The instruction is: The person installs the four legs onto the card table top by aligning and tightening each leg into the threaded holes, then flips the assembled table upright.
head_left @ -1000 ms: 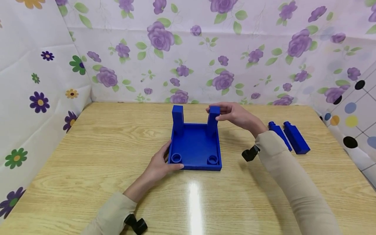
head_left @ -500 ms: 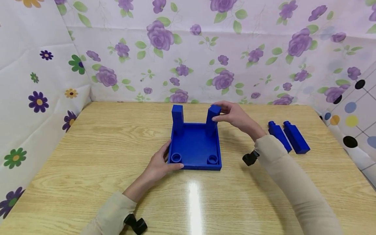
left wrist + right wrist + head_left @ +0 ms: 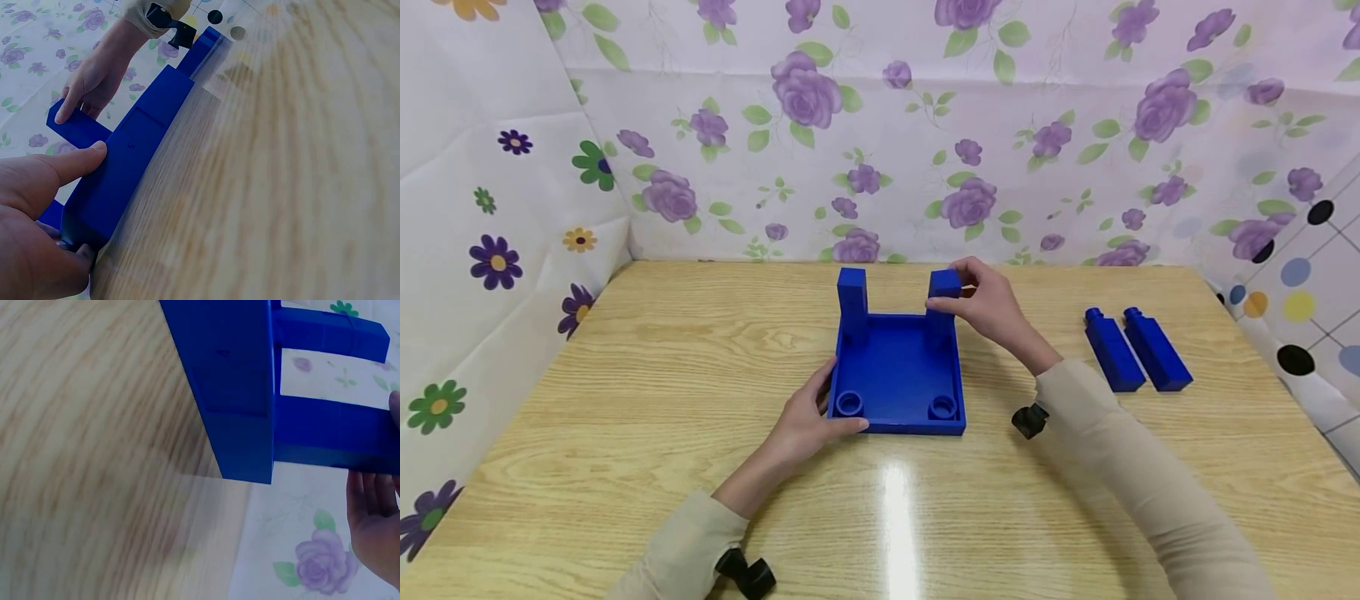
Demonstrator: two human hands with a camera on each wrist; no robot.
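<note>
A square blue plastic tabletop [image 3: 901, 375] lies underside up on the table. Round sockets [image 3: 942, 407] sit in its two near corners. My left hand [image 3: 805, 423] grips the near left corner, thumb on the front wall. At the far right corner stands a square blue leg [image 3: 943, 287]; my right hand [image 3: 996, 307] pinches its top between thumb and fingers. A matching leg [image 3: 853, 302] stands upright in the far left corner. In the right wrist view the held leg [image 3: 337, 428] meets the tabletop [image 3: 234, 394]; its joint is hidden behind the wall.
Two loose blue legs [image 3: 1114, 354] with threaded-looking ends lie side by side on the wooden table [image 3: 700, 350], right of my right hand. A flowered cloth [image 3: 895, 167] hangs behind the table's far edge.
The leg under my right hand has turned about its upright axis. My right wrist has swung and its fingers have shifted around the top. The left hand and tabletop stay in place.
</note>
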